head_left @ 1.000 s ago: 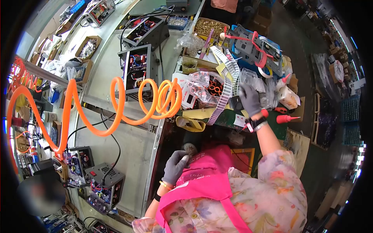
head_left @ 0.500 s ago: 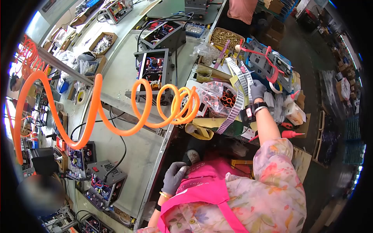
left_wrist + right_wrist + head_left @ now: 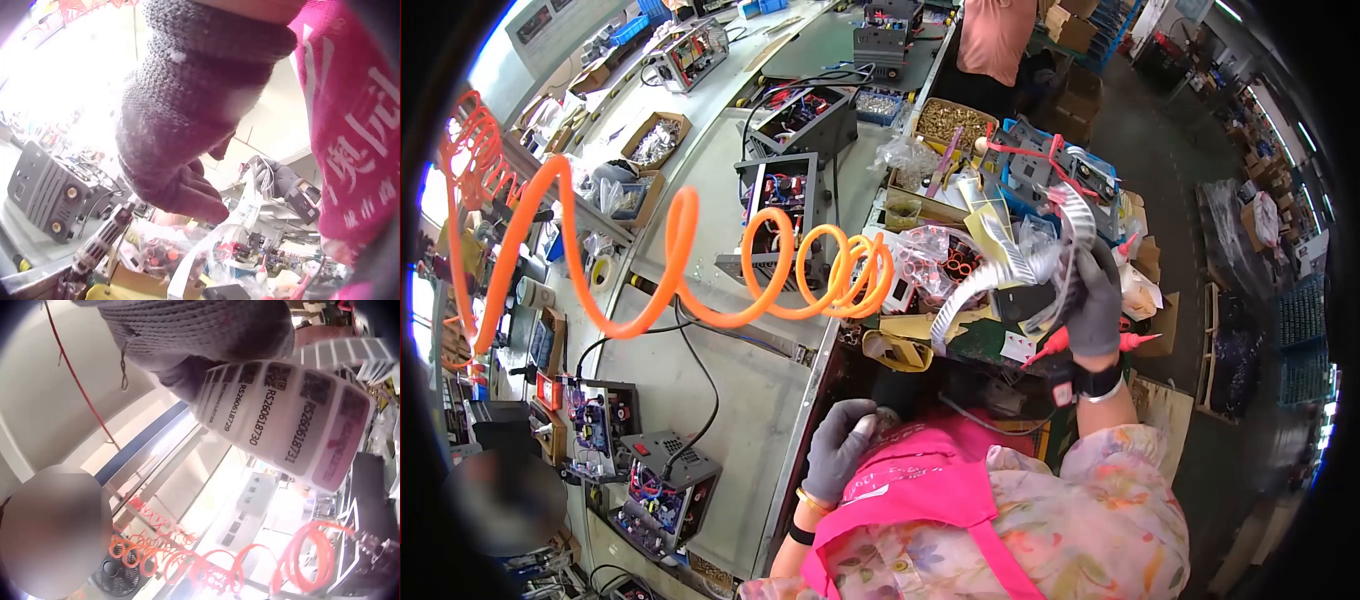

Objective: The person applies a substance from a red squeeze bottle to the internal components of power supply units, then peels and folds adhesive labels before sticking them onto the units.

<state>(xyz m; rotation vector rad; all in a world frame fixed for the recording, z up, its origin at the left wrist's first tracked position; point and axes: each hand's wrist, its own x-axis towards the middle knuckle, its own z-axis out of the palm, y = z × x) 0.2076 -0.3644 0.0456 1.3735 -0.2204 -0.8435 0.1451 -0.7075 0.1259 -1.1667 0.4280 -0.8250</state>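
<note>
A long strip of printed labels is gripped at one end by my gloved right hand, above the parts bench; its tail hangs left over the bench edge. Serial numbers show on the labels in the right wrist view, beside the right hand. My gloved left hand is in front of the pink apron, fingers loosely curled, nothing visible in it. In the left wrist view the left hand fills the upper middle, with the strip beyond it.
An orange coiled hose crosses the left side. Open-sided metal units stand on the grey bench. A bag of orange rings, a box of brass parts and a red-tipped bottle lie around the right-hand bench.
The right hand has lifted the label strip off the bench pile and drawn it nearer the body, bending the strip. The left hand has stayed by the apron.
</note>
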